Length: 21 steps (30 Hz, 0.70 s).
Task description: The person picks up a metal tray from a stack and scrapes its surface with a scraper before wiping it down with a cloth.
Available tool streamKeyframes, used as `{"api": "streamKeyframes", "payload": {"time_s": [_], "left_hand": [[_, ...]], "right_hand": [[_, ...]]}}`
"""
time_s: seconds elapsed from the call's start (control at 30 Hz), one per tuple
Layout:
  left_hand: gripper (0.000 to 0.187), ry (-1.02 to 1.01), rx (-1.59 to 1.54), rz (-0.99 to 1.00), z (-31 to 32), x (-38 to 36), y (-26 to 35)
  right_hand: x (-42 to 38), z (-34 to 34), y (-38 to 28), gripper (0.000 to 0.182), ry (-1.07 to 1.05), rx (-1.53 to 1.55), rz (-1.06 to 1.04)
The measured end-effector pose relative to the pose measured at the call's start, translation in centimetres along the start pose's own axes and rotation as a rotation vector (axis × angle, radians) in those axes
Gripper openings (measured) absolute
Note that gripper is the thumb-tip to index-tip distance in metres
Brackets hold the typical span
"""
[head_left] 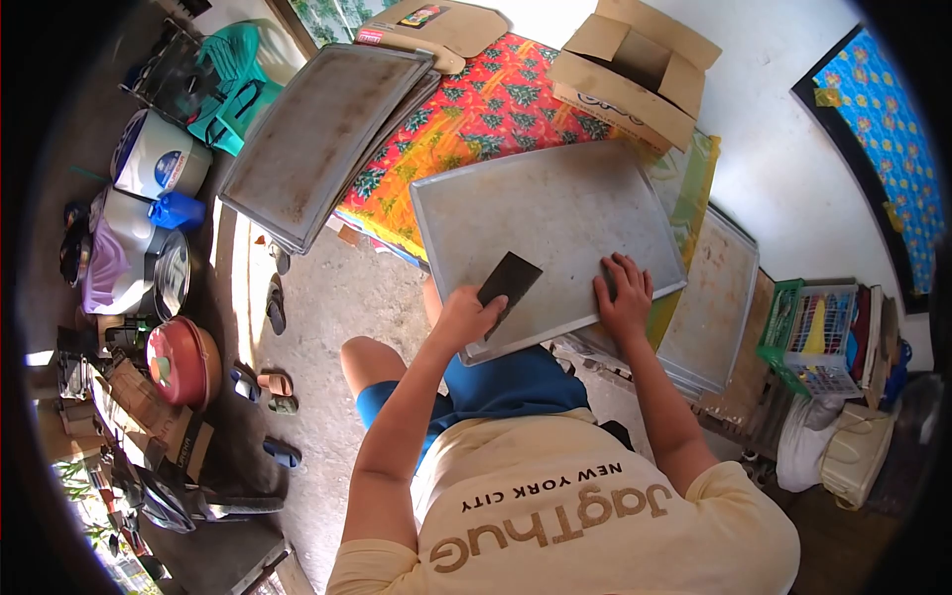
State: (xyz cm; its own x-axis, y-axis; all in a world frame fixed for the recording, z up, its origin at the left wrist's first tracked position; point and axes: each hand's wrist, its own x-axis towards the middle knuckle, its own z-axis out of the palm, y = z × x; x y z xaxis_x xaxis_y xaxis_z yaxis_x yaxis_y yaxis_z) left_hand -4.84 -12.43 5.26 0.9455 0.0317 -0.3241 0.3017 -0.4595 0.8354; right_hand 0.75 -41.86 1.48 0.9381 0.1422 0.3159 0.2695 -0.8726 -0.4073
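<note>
A large grey metal baking tray [535,213] lies tilted across my lap and the edge of a cloth-covered table. My left hand [468,315] is closed around one end of a dark, flat rectangular piece [512,288], which rests over the tray's near left part. Its exact kind I cannot tell. On the tray's near right part, my right hand [625,295] lies with fingers spread, holding nothing. The tray's surface shows brownish stains and a darker patch at the far edge.
Stacked trays [322,134] sit on the table's left, with more trays [709,297] at right. An open cardboard box [635,69] stands behind on the patterned tablecloth [496,89]. Crates [818,332] are at far right. Slippers [275,382] and a red pot [181,362] are left.
</note>
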Motion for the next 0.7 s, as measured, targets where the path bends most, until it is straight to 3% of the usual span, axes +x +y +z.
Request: {"api": "streamKeyframes", "payload": {"time_s": [0.5,0.6,0.7], "left_hand": [[0.03,-0.005,-0.003,0.035,-0.1,-0.5,0.5],[0.031,-0.114,0.025,0.031,-0.2,-0.6,0.5],[0.032,-0.037,0.034,0.037,0.1,-0.4,0.2]], "right_hand": [[-0.1,0.0,0.0,0.036,-0.002,0.0,0.0],[-0.2,0.1,0.0,0.036,-0.002,-0.002,0.003],[0.0,0.0,0.0,0.037,-0.002,-0.003,0.001]]}}
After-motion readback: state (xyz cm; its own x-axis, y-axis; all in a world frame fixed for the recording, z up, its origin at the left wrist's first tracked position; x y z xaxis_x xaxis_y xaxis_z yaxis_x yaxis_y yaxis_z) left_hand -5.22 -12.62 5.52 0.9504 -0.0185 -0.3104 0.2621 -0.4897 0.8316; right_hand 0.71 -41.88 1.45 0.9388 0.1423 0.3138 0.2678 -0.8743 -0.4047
